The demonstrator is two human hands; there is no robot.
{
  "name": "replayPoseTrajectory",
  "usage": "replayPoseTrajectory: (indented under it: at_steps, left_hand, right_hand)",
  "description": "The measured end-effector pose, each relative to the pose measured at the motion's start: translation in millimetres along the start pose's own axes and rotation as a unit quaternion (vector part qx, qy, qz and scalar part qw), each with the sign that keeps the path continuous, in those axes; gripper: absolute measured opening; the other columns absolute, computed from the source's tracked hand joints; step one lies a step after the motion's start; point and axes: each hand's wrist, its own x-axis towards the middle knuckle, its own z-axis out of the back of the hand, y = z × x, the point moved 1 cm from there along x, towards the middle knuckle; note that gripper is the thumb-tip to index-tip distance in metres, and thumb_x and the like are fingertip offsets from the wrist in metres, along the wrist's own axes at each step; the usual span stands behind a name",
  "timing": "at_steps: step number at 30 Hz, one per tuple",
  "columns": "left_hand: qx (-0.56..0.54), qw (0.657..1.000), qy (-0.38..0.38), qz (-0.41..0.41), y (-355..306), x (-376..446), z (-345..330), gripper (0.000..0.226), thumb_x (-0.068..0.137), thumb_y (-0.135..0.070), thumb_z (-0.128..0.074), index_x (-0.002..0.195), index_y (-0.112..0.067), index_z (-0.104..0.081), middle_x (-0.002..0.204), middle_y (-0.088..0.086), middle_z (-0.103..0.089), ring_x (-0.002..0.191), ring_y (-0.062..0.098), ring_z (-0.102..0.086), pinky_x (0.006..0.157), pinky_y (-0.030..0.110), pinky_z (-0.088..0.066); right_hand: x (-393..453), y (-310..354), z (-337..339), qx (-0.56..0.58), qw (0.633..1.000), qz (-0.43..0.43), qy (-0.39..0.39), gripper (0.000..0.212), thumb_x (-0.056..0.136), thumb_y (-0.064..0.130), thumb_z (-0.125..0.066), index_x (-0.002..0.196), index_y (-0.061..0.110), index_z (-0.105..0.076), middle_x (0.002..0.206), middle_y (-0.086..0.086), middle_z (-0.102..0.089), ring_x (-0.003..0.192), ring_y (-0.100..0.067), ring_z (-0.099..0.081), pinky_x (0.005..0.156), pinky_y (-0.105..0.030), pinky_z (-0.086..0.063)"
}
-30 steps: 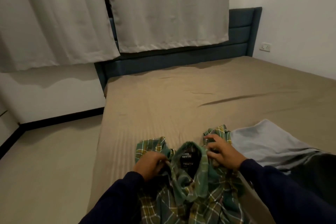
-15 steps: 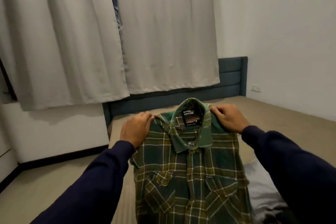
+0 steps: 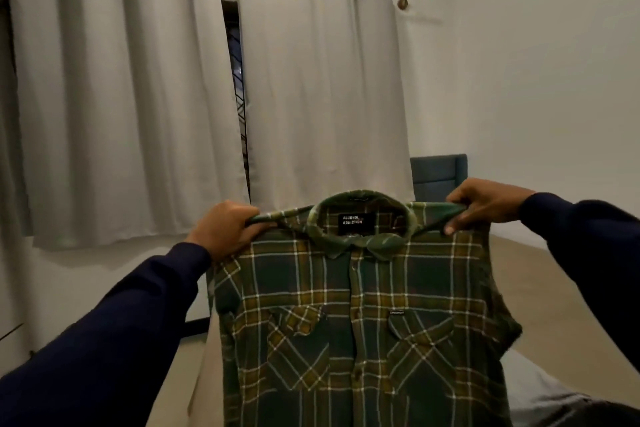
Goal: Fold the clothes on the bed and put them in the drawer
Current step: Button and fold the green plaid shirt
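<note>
A green and yellow plaid shirt (image 3: 363,315) hangs upright in the air in front of me, buttoned front and black collar label facing me. My left hand (image 3: 225,229) grips its left shoulder and my right hand (image 3: 485,203) grips its right shoulder, stretching the shoulders wide apart. The shirt's lower part runs out of the frame at the bottom. A grey garment (image 3: 540,392) lies on the tan bed (image 3: 519,274) at the lower right, partly hidden behind the shirt. No drawer is in view.
Pale curtains (image 3: 138,97) hang on a rod across the far wall, with a dark gap between them. A blue headboard (image 3: 438,173) stands behind the bed at the right. Bare floor (image 3: 173,388) lies to the left of the bed.
Both hands have lifted the plaid shirt from the bed up to chest height and spread apart along its shoulders. My view has tilted upward toward the curtains.
</note>
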Motion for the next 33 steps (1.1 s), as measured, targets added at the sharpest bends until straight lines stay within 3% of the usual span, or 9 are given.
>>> replayPoseTrajectory:
  at_steps: [2,4,7,10,15,18,21,28,33]
  left_hand:
    - [-0.089,0.993,0.01,0.078,11.2,2.8,6.4,0.039,0.091,-0.064,-0.04,0.069,-0.041,-0.063,0.057,-0.021,-0.052,0.053,-0.002,-0.053,0.055,0.016,-0.036]
    - [-0.112,0.985,0.03,0.131,20.8,10.9,12.9,0.04,0.093,-0.049,-0.053,0.083,-0.02,-0.078,0.067,-0.006,-0.066,0.064,0.005,-0.061,0.062,0.022,-0.044]
    - [-0.114,0.982,0.024,0.15,20.7,30.2,31.5,0.027,0.098,-0.028,-0.061,0.088,-0.009,-0.078,0.068,-0.001,-0.066,0.061,0.003,-0.06,0.055,0.011,-0.041]
    - [-0.141,0.974,0.008,0.177,19.2,55.5,56.4,0.028,0.098,-0.026,-0.061,0.084,-0.006,-0.074,0.068,0.007,-0.066,0.063,0.018,-0.061,0.057,0.022,-0.048]
    - [-0.145,0.973,0.014,0.178,22.4,70.8,81.5,0.033,0.083,-0.035,-0.077,0.067,-0.009,-0.066,0.061,0.004,-0.059,0.056,0.015,-0.053,0.054,0.025,-0.044]
    - [-0.176,0.963,0.104,0.177,18.0,67.9,84.6,0.02,0.076,-0.03,-0.084,0.07,-0.017,-0.07,0.065,-0.004,-0.065,0.058,0.001,-0.061,0.055,0.014,-0.047]
    - [-0.162,0.949,0.208,0.17,17.2,62.4,72.5,0.012,0.081,-0.029,-0.081,0.076,-0.02,-0.074,0.07,-0.002,-0.069,0.066,0.005,-0.063,0.065,0.022,-0.049]
    - [-0.035,0.944,0.011,0.328,42.6,71.7,46.4,0.016,0.088,-0.048,-0.07,0.083,-0.033,-0.074,0.08,-0.005,-0.069,0.08,0.018,-0.064,0.074,0.038,-0.058]
    - [-0.035,0.925,-0.122,0.359,23.7,75.7,28.5,0.02,0.096,-0.027,-0.06,0.104,-0.021,-0.077,0.094,0.006,-0.074,0.085,0.028,-0.065,0.081,0.043,-0.058]
  right_hand:
    - [-4.8,-2.9,6.5,0.004,1.0,0.008,-0.024,0.026,0.077,0.038,-0.079,0.086,0.013,-0.078,0.084,-0.006,-0.075,0.085,-0.024,-0.072,0.073,-0.028,-0.058]
    - [-7.7,-1.9,13.6,0.033,0.996,0.023,-0.082,0.026,0.081,0.038,-0.072,0.088,0.013,-0.079,0.084,-0.008,-0.074,0.086,-0.025,-0.069,0.076,-0.028,-0.057]
    - [-3.3,8.8,25.4,0.062,0.981,0.054,-0.176,0.027,0.087,0.039,-0.065,0.093,0.017,-0.079,0.086,-0.006,-0.074,0.085,-0.024,-0.069,0.077,-0.03,-0.057]
    - [8.0,23.2,40.1,-0.026,0.954,0.059,-0.293,0.02,0.091,0.037,-0.067,0.084,0.02,-0.071,0.078,-0.004,-0.069,0.077,-0.021,-0.064,0.066,-0.027,-0.048]
    - [3.5,23.8,68.6,-0.094,0.939,0.006,-0.33,0.04,0.059,0.045,-0.088,0.067,0.019,-0.059,0.068,-0.001,-0.061,0.065,-0.016,-0.056,0.057,-0.027,-0.039]
    - [-2.3,17.8,74.2,-0.063,0.951,-0.005,-0.301,0.032,0.066,0.034,-0.091,0.062,0.014,-0.065,0.07,-0.006,-0.065,0.069,-0.021,-0.059,0.059,-0.03,-0.042]
    - [-2.1,9.2,70.4,-0.08,0.96,-0.012,-0.269,0.021,0.076,0.033,-0.085,0.071,0.015,-0.075,0.075,-0.004,-0.07,0.078,-0.022,-0.066,0.061,-0.026,-0.047]
    - [5.5,23.8,63.6,-0.091,0.953,0.022,-0.289,0.021,0.089,0.033,-0.073,0.093,0.013,-0.079,0.086,-0.005,-0.072,0.089,-0.025,-0.066,0.07,-0.029,-0.05]
    - [-16.6,81.8,49.2,0.037,0.999,0.011,-0.014,0.032,0.088,0.039,-0.07,0.098,0.009,-0.075,0.095,-0.016,-0.074,0.092,-0.036,-0.071,0.077,-0.044,-0.062]
